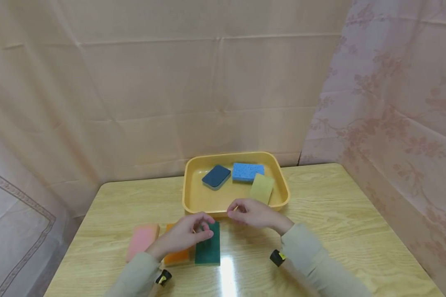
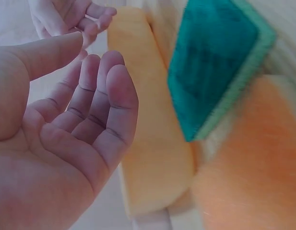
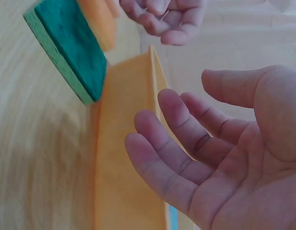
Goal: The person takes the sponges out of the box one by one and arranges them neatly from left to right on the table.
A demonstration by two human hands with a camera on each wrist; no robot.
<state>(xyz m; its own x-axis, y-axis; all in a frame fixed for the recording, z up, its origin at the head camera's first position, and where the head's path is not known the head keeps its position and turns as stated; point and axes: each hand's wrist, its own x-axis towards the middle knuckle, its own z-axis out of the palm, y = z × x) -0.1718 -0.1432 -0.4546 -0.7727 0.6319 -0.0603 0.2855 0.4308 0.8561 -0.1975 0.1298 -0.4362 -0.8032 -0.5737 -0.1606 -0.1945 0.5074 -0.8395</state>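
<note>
My left hand [image 1: 186,233] hovers over an orange sponge [image 1: 176,258] and a dark green scouring sponge [image 1: 208,251]. Its fingers bend loosely, and the left wrist view shows nothing in the palm. At the tray's near edge hangs my right hand [image 1: 255,213], fingers relaxed and thumb apart, also holding nothing in the right wrist view. Inside the yellow tray [image 1: 186,194] lie a dark blue-grey sponge [image 1: 216,177], a speckled blue sponge [image 1: 245,171] and a yellow sponge [image 1: 262,188]. The yellow one overlaps the blue one's corner in the head view.
A pink sponge [image 1: 143,241] lies at the left of the row in front of the tray. Everything stands on a wood-grain table [image 1: 338,231]. Beige cloth [image 1: 152,103] hangs behind it, and a flower-patterned curtain [image 1: 405,123] hangs along the right.
</note>
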